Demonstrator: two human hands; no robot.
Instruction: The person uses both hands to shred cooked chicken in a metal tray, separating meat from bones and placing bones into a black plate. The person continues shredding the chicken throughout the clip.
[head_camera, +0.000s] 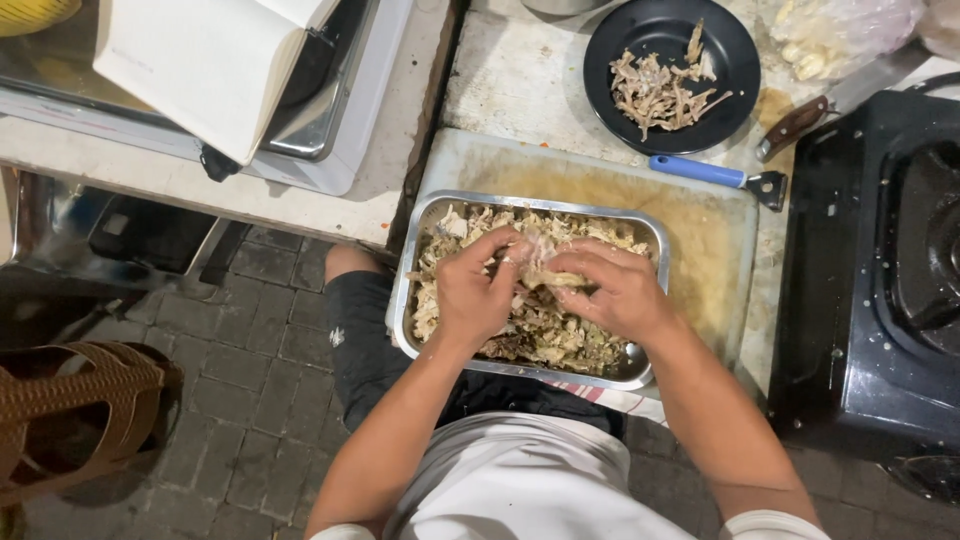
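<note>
A rectangular metal tray (418, 222) full of shredded cooked meat rests on a worn cutting board (720, 240) at the counter's front edge. Both hands work over the tray's middle. My left hand (476, 290) pinches a pale piece of meat (548, 270) between thumb and fingers. My right hand (618, 290) grips the same piece from the other side, fingers curled around it. The two hands touch at the fingertips.
A black plate (610, 40) with bones and scraps sits behind the board, beside a blue-handled peeler (712, 174) and a wooden-handled knife (800, 120). A black gas stove (880, 270) is at the right. A white appliance with an open book (200, 60) stands left; a woven chair (70, 420) sits on the brick floor.
</note>
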